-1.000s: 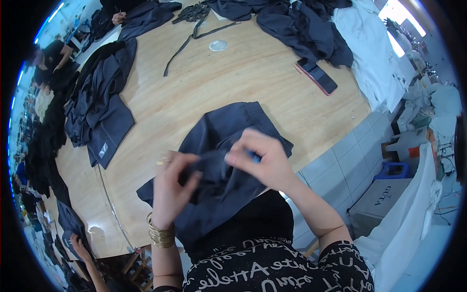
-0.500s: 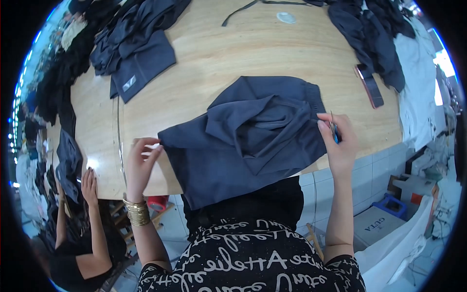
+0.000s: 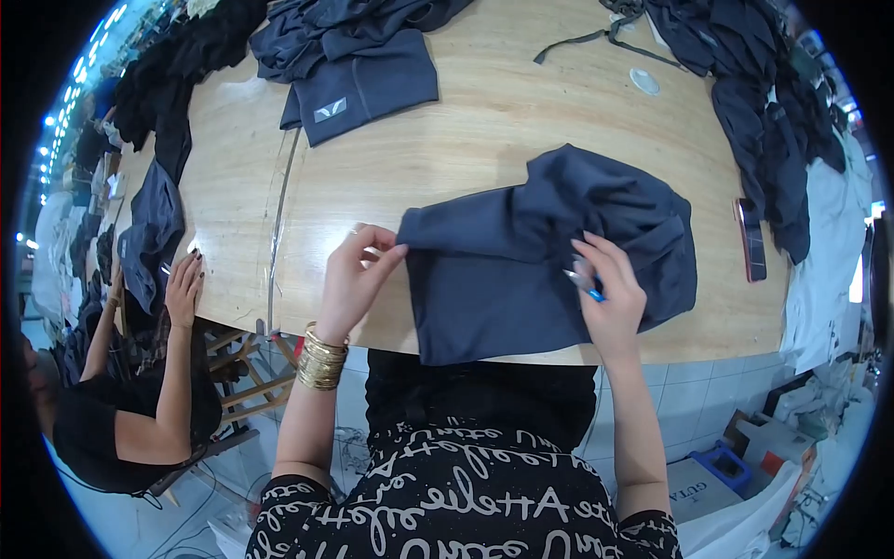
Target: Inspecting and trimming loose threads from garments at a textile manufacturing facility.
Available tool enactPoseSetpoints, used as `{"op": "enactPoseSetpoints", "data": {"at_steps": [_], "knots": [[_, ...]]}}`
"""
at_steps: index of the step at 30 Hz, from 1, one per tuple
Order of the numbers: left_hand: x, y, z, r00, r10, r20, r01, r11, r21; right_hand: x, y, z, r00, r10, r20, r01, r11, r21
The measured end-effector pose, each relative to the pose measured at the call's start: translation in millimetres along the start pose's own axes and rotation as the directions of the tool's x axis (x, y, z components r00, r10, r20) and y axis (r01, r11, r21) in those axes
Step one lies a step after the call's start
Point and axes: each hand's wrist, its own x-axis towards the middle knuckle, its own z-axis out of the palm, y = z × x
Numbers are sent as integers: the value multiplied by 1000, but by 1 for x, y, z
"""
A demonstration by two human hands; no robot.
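A pair of dark navy shorts [image 3: 507, 298] lies on the wooden table in front of me, its legs layered and its right part bunched in folds. My left hand [image 3: 361, 275] pinches the upper left corner of the hem between thumb and fingers. Above the middle of the cloth, my right hand [image 3: 615, 293] is closed around small thread snips [image 3: 590, 288] with a blue handle, metal tips pointing up and left. Its fingertips are at the folded fabric; whether they grip the cloth I cannot tell.
Folded dark garments [image 3: 368, 88] are heaped at the far left, more dark clothing [image 3: 768, 140] at the far right. A phone [image 3: 751, 240] lies near the right edge. A co-worker's hand [image 3: 183, 284] rests on the wooden table [image 3: 233, 214] at left. A dark strap [image 3: 596, 37] lies at the back.
My right hand has left the elastic waistband and moved inward over the cloth. The shorts' right part is turned and refolded. The whole view has shifted, with my left hand still at the corner.
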Motion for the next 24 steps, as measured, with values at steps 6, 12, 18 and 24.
{"op": "enactPoseSetpoints", "data": {"at_steps": [6,12,18,24], "knots": [[-25,56,61,918,18,396,279,681,-677,-17,-66,13,872,276,404,-471,700,537],[-7,71,42,954,105,282,103,767,-633,-9,-53,-10,782,564,265,-578,497,647],[-4,80,78,800,597,61,-600,796,72,-2,-52,-39,750,613,248,-590,451,669],[10,74,67,851,37,524,377,651,-659,0,-32,-70,715,658,236,-484,223,846]]}}
